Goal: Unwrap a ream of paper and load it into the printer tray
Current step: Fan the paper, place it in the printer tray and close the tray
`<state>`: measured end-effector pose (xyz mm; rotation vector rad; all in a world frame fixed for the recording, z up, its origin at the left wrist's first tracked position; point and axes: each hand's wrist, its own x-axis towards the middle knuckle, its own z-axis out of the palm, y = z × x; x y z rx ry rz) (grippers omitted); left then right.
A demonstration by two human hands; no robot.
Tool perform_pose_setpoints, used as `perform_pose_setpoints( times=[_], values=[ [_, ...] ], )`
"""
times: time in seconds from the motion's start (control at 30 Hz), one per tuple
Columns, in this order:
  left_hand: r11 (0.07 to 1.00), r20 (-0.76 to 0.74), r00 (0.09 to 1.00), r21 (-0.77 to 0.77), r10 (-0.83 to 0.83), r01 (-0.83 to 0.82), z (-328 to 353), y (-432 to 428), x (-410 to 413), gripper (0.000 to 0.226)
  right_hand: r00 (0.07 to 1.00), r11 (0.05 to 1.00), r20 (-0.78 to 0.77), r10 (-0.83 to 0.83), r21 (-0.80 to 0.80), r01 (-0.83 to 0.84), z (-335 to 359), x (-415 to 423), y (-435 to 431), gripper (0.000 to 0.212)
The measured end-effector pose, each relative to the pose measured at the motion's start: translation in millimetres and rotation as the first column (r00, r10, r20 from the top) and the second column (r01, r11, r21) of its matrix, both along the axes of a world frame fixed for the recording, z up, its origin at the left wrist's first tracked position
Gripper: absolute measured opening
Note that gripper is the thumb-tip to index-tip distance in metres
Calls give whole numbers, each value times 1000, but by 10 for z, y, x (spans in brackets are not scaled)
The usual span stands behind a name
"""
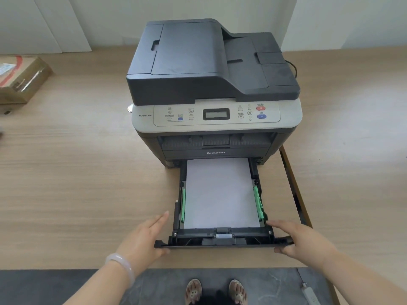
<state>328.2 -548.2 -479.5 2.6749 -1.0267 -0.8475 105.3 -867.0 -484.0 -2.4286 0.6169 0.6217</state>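
Near the back left edge of the wooden surface [66, 172] lies a brown wrapped package [21, 81]. The left hand [143, 236] holds the left front corner of the pulled-out printer tray [222, 241], thumb under, fingers straight along its side. White paper [220, 192] lies flat in the tray, between green guides, before the printer [211, 84]. The right hand [304, 241] has the same grip on the right front corner
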Motion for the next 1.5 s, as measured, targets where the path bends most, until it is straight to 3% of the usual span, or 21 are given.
perform_pose_setpoints(
  times=[0.2, 0.43, 0.67, 0.8, 0.97, 1.07, 1.5],
  values=[
    [985, 96, 982, -79, 163, -156, 7, -238, 295, 114, 979, 986, 120, -162, -29, 167, 24, 340, -181, 87],
    [960, 280, 918, -58, 281, -276, -15, -504, 684, 132, 917, 941, 231, -325, -17, 338, -64, 689, -409, 127],
    [908, 223, 880, -119, 419, -402, -48, -737, 993, 145, 853, 902, 298, -427, 78, 425, -173, 979, -673, 134],
    [878, 149, 872, -200, 466, -435, -99, -855, 1184, 142, 805, 886, 374, -460, 138, 442, -203, 1150, -757, 125],
    [725, -116, 818, -405, 563, -557, -234, -932, 1261, 93, 698, 829, 455, -553, 214, 517, -283, 1301, -770, 94],
    [673, -183, 794, -441, 580, -593, -318, -938, 1272, 92, 661, 794, 448, -603, 258, 550, -323, 1327, -773, 93],
    [551, -130, 666, -459, 735, -697, -342, -1167, 1359, 75, 577, 706, 459, -676, 180, 684, -274, 1574, -758, 71]
  ],
)
